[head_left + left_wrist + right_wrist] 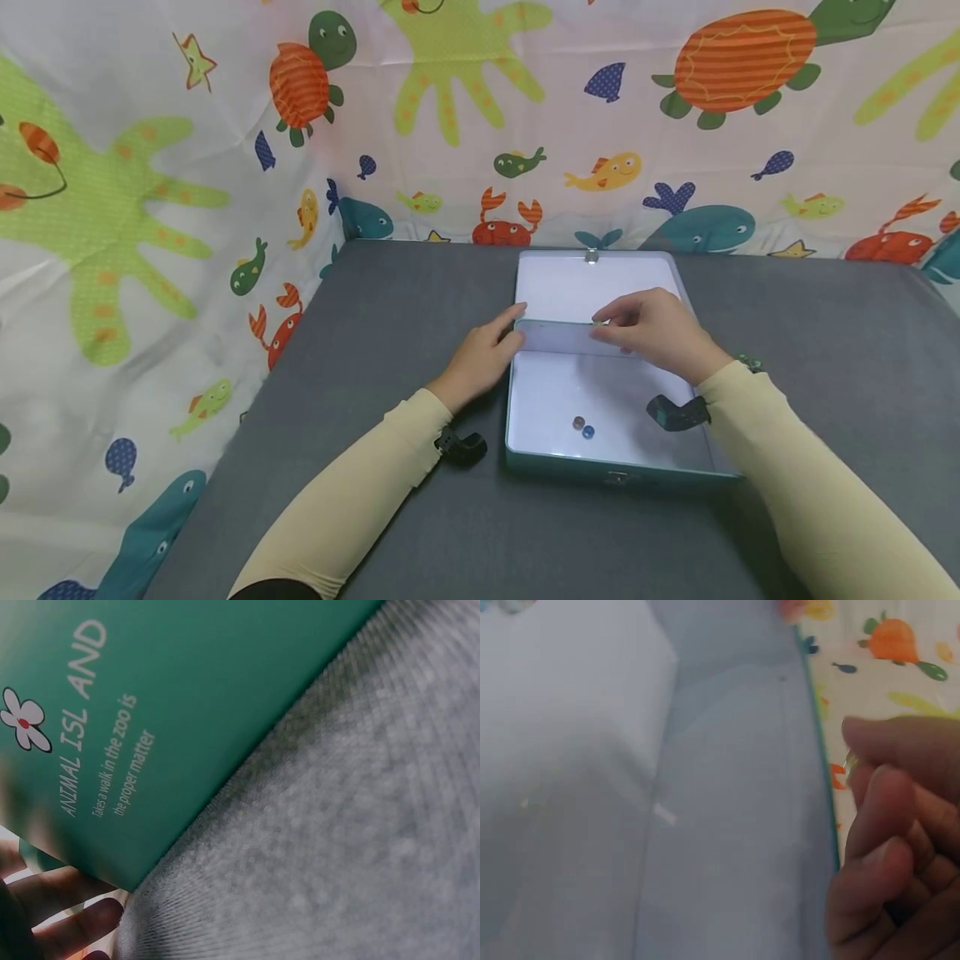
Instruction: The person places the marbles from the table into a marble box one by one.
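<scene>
A green tin box [617, 468] with a white inside lies with its lid [558, 283] folded back, away from me. Two small marbles [588, 432], one brownish and one blue, lie on its floor near the front. My right hand [660, 332] is over the back wall of the box and pinches a small clear, yellowish marble [850, 762] between thumb and index finger, mostly hidden by the fingertips. With extended fingers, my left hand [480, 354] touches the back left corner of the box, by the hinge side. White lettering [79, 720] marks the box's outer wall.
The box stands on a dark grey cloth-covered table [420, 292]. Behind and to the left hangs a white curtain [450, 175] printed with sea animals. A metal catch [592, 255] sits on the lid's far edge, and a latch [617, 478] on the box's front.
</scene>
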`<state>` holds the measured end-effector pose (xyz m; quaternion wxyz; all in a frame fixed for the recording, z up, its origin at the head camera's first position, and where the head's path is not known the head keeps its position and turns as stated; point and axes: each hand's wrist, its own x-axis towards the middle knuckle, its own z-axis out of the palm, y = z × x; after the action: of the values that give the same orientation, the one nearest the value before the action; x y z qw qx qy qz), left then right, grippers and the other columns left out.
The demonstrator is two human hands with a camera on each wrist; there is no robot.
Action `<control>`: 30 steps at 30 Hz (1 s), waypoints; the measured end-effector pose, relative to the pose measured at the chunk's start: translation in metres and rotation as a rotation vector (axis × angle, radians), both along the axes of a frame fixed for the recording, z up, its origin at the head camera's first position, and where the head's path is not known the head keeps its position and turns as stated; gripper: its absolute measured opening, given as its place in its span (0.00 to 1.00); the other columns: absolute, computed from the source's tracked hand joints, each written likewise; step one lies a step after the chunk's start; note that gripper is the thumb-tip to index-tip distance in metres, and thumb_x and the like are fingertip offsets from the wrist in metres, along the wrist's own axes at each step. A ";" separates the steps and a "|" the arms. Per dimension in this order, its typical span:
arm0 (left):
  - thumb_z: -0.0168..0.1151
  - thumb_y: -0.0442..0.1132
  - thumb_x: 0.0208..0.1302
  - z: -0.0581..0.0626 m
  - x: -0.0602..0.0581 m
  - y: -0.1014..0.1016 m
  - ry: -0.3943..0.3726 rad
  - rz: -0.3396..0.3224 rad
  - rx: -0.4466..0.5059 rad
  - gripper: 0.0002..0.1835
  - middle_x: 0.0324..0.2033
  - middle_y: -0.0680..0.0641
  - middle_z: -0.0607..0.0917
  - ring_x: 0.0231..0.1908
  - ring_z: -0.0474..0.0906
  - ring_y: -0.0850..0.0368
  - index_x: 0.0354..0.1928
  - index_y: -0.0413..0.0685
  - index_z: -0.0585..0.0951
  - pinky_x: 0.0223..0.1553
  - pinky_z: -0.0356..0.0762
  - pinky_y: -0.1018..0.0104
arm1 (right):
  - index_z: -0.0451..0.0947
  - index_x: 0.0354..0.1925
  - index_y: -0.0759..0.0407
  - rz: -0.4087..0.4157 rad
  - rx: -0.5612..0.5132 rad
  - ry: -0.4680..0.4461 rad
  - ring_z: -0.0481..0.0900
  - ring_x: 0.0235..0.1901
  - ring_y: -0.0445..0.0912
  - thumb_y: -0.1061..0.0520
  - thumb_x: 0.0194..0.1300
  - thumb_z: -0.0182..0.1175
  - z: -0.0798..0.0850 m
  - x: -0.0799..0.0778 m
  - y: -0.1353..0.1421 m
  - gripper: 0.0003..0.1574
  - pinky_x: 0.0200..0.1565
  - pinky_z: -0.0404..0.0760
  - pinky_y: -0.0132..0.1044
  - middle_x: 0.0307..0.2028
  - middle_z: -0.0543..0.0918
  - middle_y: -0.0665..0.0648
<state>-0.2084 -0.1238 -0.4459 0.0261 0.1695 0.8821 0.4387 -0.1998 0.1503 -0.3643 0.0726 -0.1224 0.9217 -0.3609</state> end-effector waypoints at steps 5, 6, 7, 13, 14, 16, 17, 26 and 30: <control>0.42 0.55 0.73 0.001 0.000 0.000 -0.004 0.009 0.010 0.35 0.15 0.57 0.59 0.18 0.52 0.60 0.80 0.61 0.67 0.40 0.69 0.57 | 0.90 0.48 0.61 0.052 -0.006 0.013 0.79 0.28 0.49 0.53 0.65 0.74 -0.005 -0.002 -0.005 0.16 0.32 0.76 0.39 0.28 0.84 0.55; 0.42 0.55 0.73 0.001 0.000 0.000 -0.003 0.011 0.009 0.35 0.15 0.57 0.58 0.18 0.52 0.60 0.81 0.61 0.67 0.38 0.68 0.57 | 0.90 0.48 0.61 0.057 -0.003 0.016 0.79 0.27 0.49 0.54 0.65 0.74 -0.006 -0.002 -0.006 0.16 0.31 0.76 0.39 0.28 0.84 0.56; 0.42 0.55 0.73 0.001 -0.001 0.000 -0.001 0.012 0.008 0.34 0.15 0.57 0.59 0.18 0.52 0.60 0.81 0.61 0.67 0.37 0.68 0.57 | 0.90 0.48 0.61 0.061 0.002 0.017 0.79 0.26 0.49 0.54 0.65 0.74 -0.007 -0.002 -0.006 0.16 0.31 0.76 0.39 0.27 0.84 0.56; 0.42 0.56 0.73 0.000 0.000 0.001 -0.002 0.010 -0.001 0.35 0.16 0.56 0.60 0.21 0.55 0.58 0.81 0.62 0.66 0.46 0.71 0.56 | 0.90 0.50 0.62 0.116 0.026 -0.047 0.80 0.27 0.48 0.56 0.65 0.73 -0.014 -0.001 -0.010 0.16 0.33 0.79 0.40 0.31 0.87 0.56; 0.42 0.56 0.73 0.000 0.000 0.001 -0.003 0.013 0.000 0.35 0.16 0.56 0.60 0.21 0.55 0.58 0.81 0.63 0.66 0.49 0.71 0.55 | 0.90 0.50 0.62 0.130 0.028 -0.059 0.80 0.28 0.47 0.56 0.65 0.73 -0.015 -0.001 -0.011 0.16 0.34 0.80 0.40 0.32 0.87 0.55; 0.42 0.56 0.73 -0.002 0.000 0.001 -0.004 0.016 0.005 0.35 0.16 0.56 0.60 0.21 0.55 0.58 0.80 0.63 0.67 0.52 0.71 0.54 | 0.90 0.49 0.62 0.151 0.032 -0.080 0.80 0.29 0.48 0.56 0.65 0.74 -0.016 0.000 -0.012 0.16 0.35 0.82 0.40 0.32 0.88 0.55; 0.42 0.56 0.73 -0.002 0.000 0.002 -0.003 0.017 0.007 0.35 0.15 0.56 0.60 0.20 0.54 0.58 0.80 0.63 0.67 0.52 0.72 0.54 | 0.91 0.49 0.62 0.161 0.039 -0.082 0.80 0.30 0.48 0.57 0.64 0.74 -0.017 0.000 -0.013 0.16 0.36 0.82 0.40 0.32 0.88 0.55; 0.42 0.55 0.73 -0.003 0.000 0.003 -0.002 0.013 0.012 0.34 0.16 0.56 0.60 0.19 0.53 0.59 0.80 0.64 0.66 0.48 0.71 0.55 | 0.92 0.43 0.60 0.286 0.119 -0.048 0.79 0.32 0.45 0.59 0.61 0.76 -0.028 -0.001 -0.014 0.11 0.38 0.81 0.39 0.31 0.88 0.49; 0.42 0.55 0.73 -0.001 0.000 0.002 -0.005 0.011 0.017 0.34 0.16 0.56 0.60 0.18 0.53 0.60 0.80 0.64 0.66 0.41 0.70 0.55 | 0.92 0.42 0.59 0.314 0.141 -0.049 0.78 0.31 0.43 0.59 0.60 0.76 -0.032 -0.001 -0.016 0.11 0.37 0.80 0.38 0.29 0.87 0.48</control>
<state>-0.2086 -0.1218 -0.4474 0.0246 0.1638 0.8793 0.4466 -0.2012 0.1347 -0.3959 0.1591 -0.2506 0.9121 -0.2826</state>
